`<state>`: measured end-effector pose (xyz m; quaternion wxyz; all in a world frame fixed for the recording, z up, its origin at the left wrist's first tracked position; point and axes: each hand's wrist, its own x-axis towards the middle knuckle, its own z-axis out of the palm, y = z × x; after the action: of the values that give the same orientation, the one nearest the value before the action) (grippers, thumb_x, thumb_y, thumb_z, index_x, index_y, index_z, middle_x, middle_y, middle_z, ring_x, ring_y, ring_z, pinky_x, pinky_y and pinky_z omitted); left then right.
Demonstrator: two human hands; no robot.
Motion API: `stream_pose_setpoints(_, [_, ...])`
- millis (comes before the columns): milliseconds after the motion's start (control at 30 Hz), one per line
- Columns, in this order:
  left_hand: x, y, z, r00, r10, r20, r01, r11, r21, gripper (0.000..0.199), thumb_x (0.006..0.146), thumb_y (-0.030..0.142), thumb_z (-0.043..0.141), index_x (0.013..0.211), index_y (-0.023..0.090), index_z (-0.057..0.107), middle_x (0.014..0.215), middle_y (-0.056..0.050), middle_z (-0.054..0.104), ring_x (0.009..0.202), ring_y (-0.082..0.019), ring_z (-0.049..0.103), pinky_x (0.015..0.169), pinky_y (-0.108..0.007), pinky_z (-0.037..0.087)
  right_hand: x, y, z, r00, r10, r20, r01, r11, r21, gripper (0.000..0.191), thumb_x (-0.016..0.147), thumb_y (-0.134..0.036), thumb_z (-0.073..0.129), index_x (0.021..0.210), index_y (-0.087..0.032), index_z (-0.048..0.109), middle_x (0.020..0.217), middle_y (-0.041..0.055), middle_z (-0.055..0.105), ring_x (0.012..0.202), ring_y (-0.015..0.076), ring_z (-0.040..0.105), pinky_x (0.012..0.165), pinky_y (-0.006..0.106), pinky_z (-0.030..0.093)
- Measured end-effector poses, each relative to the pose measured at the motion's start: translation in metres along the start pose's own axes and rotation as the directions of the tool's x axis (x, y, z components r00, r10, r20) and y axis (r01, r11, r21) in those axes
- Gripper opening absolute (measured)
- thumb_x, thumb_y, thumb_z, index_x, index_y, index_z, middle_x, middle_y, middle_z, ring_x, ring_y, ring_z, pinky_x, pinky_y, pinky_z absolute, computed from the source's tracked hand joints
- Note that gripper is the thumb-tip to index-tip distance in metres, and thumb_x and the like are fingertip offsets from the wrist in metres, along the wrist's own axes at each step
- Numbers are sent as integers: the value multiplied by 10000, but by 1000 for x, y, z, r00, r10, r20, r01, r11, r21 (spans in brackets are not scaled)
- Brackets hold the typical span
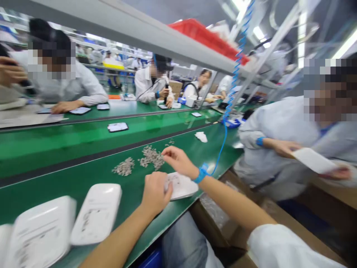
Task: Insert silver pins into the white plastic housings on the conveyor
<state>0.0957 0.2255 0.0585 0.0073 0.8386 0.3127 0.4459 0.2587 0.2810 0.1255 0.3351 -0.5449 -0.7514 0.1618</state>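
Observation:
My left hand [156, 190] is at the left side of a white plastic housing [182, 188], its fingers curled and its thumb along the near edge. The housing lies flat on the green bench, with small dark spots on its face. My right hand [178, 160] reaches over it, wearing a blue wrist strap [203, 173]. Its thumb and forefinger are pinched at the right edge of a pile of tiny grey parts [150, 157]; whatever is between the fingertips is too small to make out. Left of that lies a second pile of grey parts [124, 167].
More white housings [96, 214] lie at the left. A conveyor belt [78, 139] carries a flat white-topped piece [118, 127]. The strap's coiled blue cord [235, 70] hangs at the right. A co-worker [281, 123] at the right holds a white piece; others sit across the belt.

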Motion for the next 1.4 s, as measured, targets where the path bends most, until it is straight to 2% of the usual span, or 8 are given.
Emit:
stream_pose_setpoints(133, [0, -4, 1, 991, 100, -83, -92, 991, 102, 204, 987, 285, 482, 1092, 115, 528, 954, -126, 611, 882, -275, 574, 749, -386, 391, -54, -25, 9, 988, 142, -58, -103, 896, 432, 137, 905, -239, 603, 1002, -186, 685, 930, 10, 683, 804, 109, 608, 759, 228, 491])
stream_pose_setpoints(200, [1, -9, 6, 985, 158, -68, -149, 981, 126, 188, 979, 319, 488, 1014, 139, 530, 853, -93, 582, 784, -266, 573, 686, -374, 388, -59, -29, 9, 986, 164, -17, -144, 908, 394, 114, 906, -244, 634, 983, -206, 709, 860, -18, 663, 771, 100, 586, 705, 203, 461])
stream_pose_setpoints(367, [0, -18, 8, 997, -64, -40, 70, 981, 181, 275, 973, 454, 463, 857, 205, 481, 772, -57, 552, 676, -267, 573, 593, -357, 330, -53, -34, 2, 995, 93, 37, -99, 972, 215, 150, 942, -192, 591, 1028, -225, 709, 693, -52, 560, 708, 95, 543, 680, 197, 414])
stream_pose_setpoints(567, [0, -31, 12, 997, 68, -37, -59, 975, 213, 223, 1015, 370, 414, 940, 181, 507, 806, -75, 566, 712, -274, 570, 635, -375, 367, -49, -28, 12, 982, 172, 78, -181, 974, 137, 121, 939, -168, 562, 1014, -215, 646, 999, -21, 701, 942, 112, 634, 814, 199, 464])
stream_pose_setpoints(733, [2, -7, -4, 989, 101, -112, -94, 993, 74, 186, 1021, 199, 419, 922, 166, 572, 769, -84, 633, 667, -241, 540, 644, -359, 349, -66, -40, -3, 979, 175, 107, -187, 975, 118, 78, 903, -123, 604, 896, -184, 652, 923, 1, 716, 870, 125, 653, 798, 224, 473])
stream_pose_setpoints(1033, [-6, 2, 4, 987, -149, 59, 140, 981, 137, 286, 1043, 366, 441, 1123, 137, 594, 1018, -100, 669, 942, -221, 598, 782, -358, 416, -64, 7, -26, 940, -306, 150, 326, 937, -129, 110, 940, -180, 529, 916, -167, 635, 1026, 91, 654, 996, 204, 580, 902, 347, 451])
stream_pose_setpoints(1233, [-2, 14, -5, 929, 222, 298, -233, 973, 2, 346, 1001, 441, 495, 1037, 138, 657, 1037, -95, 662, 973, -247, 559, 797, -395, 384, -67, 23, -35, 942, -228, 247, 290, 923, -253, 76, 864, -170, 614, 857, -182, 689, 1116, 81, 637, 1083, 227, 520, 946, 378, 393])
stream_pose_setpoints(1400, [-3, 13, -1, 875, 261, 409, -284, 959, -4, 395, 1029, 450, 479, 1111, 104, 651, 1053, -111, 667, 1016, -252, 578, 829, -403, 373, -72, 26, -30, 954, -196, 228, 269, 894, -359, 76, 884, -188, 612, 857, -179, 682, 1089, 74, 653, 1047, 219, 515, 873, 352, 361])
